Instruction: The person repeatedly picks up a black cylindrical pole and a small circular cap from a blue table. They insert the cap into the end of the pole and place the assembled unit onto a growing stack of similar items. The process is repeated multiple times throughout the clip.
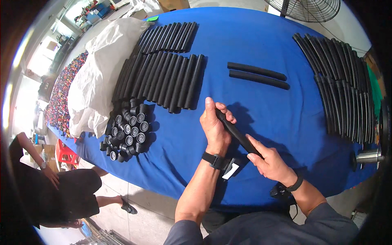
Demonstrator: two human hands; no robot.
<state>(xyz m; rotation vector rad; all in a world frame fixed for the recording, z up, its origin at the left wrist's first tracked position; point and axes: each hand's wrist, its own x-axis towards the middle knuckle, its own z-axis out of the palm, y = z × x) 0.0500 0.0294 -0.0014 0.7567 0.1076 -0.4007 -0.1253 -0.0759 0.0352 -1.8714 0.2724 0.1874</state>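
A black tube (237, 134) slants between my hands above the table's near half. My left hand (215, 125) is closed round its upper end, thumb pointing up. Lower down, my right hand (269, 162) grips the other end between thumb and fingers; that end is partly hidden. Beyond my hands, two similar black tubes (259, 79) lie side by side on the blue cloth (245, 36). To the left are two rows of black tubes (163, 79), with a heap of round black caps (130, 130) in front of them.
Long black tubes (345, 85) lie in two rows at the right edge, near a metal cylinder (368, 156). White plastic sheeting (98, 73) and a multicoloured pile (65, 94) sit at the left. Another person (53, 188) is at lower left. A fan (306, 8) stands behind.
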